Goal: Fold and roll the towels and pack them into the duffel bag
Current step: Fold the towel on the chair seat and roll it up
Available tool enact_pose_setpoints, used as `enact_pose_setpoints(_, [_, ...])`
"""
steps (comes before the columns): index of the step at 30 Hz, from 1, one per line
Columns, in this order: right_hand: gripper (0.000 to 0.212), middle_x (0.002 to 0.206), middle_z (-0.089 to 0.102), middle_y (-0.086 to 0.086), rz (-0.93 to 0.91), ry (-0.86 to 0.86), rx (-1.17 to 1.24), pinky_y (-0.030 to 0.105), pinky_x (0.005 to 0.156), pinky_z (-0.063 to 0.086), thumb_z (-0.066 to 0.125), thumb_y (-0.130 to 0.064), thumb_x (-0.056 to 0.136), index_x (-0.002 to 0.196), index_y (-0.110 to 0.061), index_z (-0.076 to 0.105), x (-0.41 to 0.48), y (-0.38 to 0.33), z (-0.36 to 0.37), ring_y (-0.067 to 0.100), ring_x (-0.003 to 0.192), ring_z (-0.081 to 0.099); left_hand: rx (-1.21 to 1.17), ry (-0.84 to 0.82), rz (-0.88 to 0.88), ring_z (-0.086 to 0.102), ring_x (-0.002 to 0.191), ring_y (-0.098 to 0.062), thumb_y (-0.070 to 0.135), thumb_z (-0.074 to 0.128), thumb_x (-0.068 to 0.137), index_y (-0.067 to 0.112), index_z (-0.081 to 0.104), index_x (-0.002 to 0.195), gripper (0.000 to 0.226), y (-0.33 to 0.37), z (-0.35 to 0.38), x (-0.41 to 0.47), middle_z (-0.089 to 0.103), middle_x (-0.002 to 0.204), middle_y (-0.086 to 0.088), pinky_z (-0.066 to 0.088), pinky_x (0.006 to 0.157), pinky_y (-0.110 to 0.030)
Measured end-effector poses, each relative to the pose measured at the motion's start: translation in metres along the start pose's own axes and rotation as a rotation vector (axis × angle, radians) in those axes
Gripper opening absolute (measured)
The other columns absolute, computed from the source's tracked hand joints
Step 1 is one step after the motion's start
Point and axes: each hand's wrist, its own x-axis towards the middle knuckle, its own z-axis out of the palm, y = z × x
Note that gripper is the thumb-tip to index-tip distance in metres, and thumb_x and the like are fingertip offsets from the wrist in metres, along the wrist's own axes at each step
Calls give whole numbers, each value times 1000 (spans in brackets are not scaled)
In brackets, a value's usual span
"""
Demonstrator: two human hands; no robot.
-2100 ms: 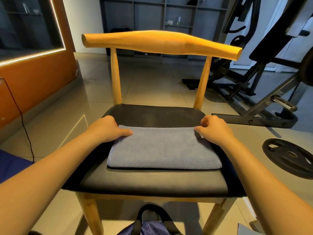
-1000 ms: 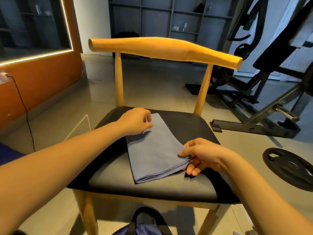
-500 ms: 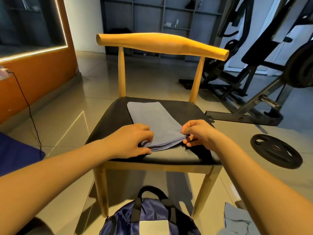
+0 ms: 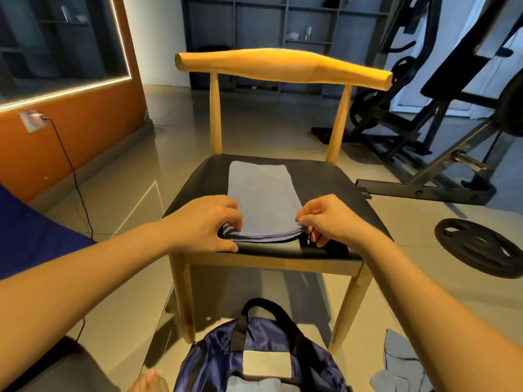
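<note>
- Grey-blue towel [image 4: 261, 193] lies on the black seat of the chair [image 4: 336, 188] as a narrow folded strip, with several layers showing at its near edge. The folding looks finished.
- The left hand [image 4: 209, 224] pinches the near-left corner of that edge, fingers curled onto the layers. The right hand [image 4: 325, 219] pinches the near-right corner in the same way.
- From this grip, the step in hand is probably the start of the roll. No turn of cloth has formed yet, and the strip is flat from end to end.
- The duffel bag [image 4: 254, 352] sits on the floor just in front of the chair, below both hands. Something pale shows at its lower edge, but I cannot tell whether it is a packed towel.
- A loose towel [image 4: 402, 360] of the same colour lies crumpled on the floor to the right of the bag, unfolded.
- What is left, as I judge it, is to roll this strip, put it in the bag, then fold, roll and pack the crumpled one.
</note>
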Motion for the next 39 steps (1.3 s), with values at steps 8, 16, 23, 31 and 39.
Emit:
enact_pose_setpoints(8, [21, 110, 58, -11, -553, 70, -673, 34, 84, 50, 69, -40, 91, 110, -32, 72, -16, 8, 12, 12, 101, 51, 10, 34, 9, 51, 100, -3, 49, 69, 90, 35, 70, 107, 22, -2, 4, -2, 59, 107, 17, 44, 85, -11])
enact_pose_setpoints(16, [14, 109, 60, -9, -669, 145, -711, 36, 77, 52, 66, -31, 95, 108, -28, 70, -13, 20, 21, 16, 98, 52, 45, -29, 12, 50, 104, -4, 49, 72, 88, 37, 64, 116, 32, -2, 2, -4, 56, 113, 19, 48, 92, -17])
enact_pose_setpoints(23, [13, 104, 62, -6, -614, 157, -639, 39, 77, 52, 61, -26, 99, 103, -22, 72, -4, 19, 24, 17, 95, 53, -35, 41, -47, 54, 96, -7, 61, 71, 84, 36, 63, 103, 32, 0, 8, -2, 57, 104, 18, 52, 84, -21])
enact_pose_setpoints(31, [14, 95, 56, -10, -424, 80, -428, 28, 79, 45, 64, -33, 99, 96, -21, 70, 8, 20, 21, 11, 92, 50, -144, 111, -124, 53, 90, -4, 58, 76, 81, 37, 56, 100, 35, 4, 17, -5, 56, 100, 19, 53, 79, -20])
enact_pose_setpoints(39, [24, 90, 71, 10, -233, -51, -178, 26, 70, 50, 67, -29, 97, 90, -7, 75, 14, 9, 10, 25, 85, 65, -171, 188, -156, 55, 92, -4, 41, 66, 95, 31, 66, 108, 16, 0, 24, -8, 58, 99, 20, 49, 85, -18])
